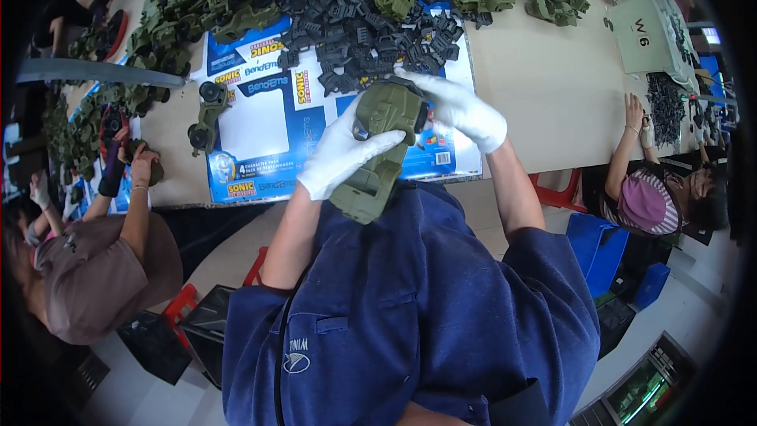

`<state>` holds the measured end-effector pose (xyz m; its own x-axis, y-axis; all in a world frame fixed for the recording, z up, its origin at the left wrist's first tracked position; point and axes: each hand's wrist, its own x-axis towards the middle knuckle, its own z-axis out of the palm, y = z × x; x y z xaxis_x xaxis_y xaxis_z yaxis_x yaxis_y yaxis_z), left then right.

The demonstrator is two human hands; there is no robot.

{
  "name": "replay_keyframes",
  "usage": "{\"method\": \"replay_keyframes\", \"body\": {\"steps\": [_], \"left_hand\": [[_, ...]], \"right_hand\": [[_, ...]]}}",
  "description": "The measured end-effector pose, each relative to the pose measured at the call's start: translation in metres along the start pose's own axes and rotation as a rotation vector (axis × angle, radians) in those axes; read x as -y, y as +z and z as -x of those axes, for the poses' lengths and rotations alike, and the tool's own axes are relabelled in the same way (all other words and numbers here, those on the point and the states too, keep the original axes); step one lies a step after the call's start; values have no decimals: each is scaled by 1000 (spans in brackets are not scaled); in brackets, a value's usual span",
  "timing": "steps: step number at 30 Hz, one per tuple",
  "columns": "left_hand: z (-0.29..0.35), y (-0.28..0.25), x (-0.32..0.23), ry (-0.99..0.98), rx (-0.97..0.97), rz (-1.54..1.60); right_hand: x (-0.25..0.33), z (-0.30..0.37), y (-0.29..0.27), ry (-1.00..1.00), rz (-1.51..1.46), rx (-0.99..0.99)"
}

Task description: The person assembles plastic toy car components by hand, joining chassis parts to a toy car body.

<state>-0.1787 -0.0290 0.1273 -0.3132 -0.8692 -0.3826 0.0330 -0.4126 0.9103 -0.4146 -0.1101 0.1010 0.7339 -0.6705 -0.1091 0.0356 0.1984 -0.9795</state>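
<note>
A dark green toy truck (pixel 386 114) is tilted in front of my chest, over the table's near edge. My white-gloved left hand (pixel 341 148) is closed round its body, the thumb lying across the top. From the right, my gloved right hand (pixel 465 113) reaches the truck's far end, its fingers bent in against it. A dark part shows at that end, but whatever the right fingertips pinch is hidden. Just beyond lies a heap of small black plastic parts (pixel 339 24). Left of my hands, another green toy vehicle (pixel 203 120) with black wheels rests on its side.
A printed blue-and-white sheet (pixel 252 122) covers the table (pixel 544 102) under the heap. Green toy vehicles (pixel 229 4) crowd the far side. A pale green bin (pixel 643 35) stands at right. Co-workers (pixel 118 268) (pixel 654 197) sit on both sides; a grey bar (pixel 102 72) crosses at left.
</note>
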Motion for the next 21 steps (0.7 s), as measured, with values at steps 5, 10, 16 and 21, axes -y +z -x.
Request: {"method": "replay_keyframes", "body": {"steps": [5,10,16,21], "left_hand": [[-8,-10,31,353,-159,-316],[-21,-12,27,545,-52,-11],[-18,-17,37,697,-287,-253],[-26,-13,17,834,-275,-288]], "right_hand": [[0,-6,44,-203,503,-328],[-2,-9,70,-272,605,-362],[-5,-18,103,-536,373,-522],[-11,-26,118,-563,566,-852]]}}
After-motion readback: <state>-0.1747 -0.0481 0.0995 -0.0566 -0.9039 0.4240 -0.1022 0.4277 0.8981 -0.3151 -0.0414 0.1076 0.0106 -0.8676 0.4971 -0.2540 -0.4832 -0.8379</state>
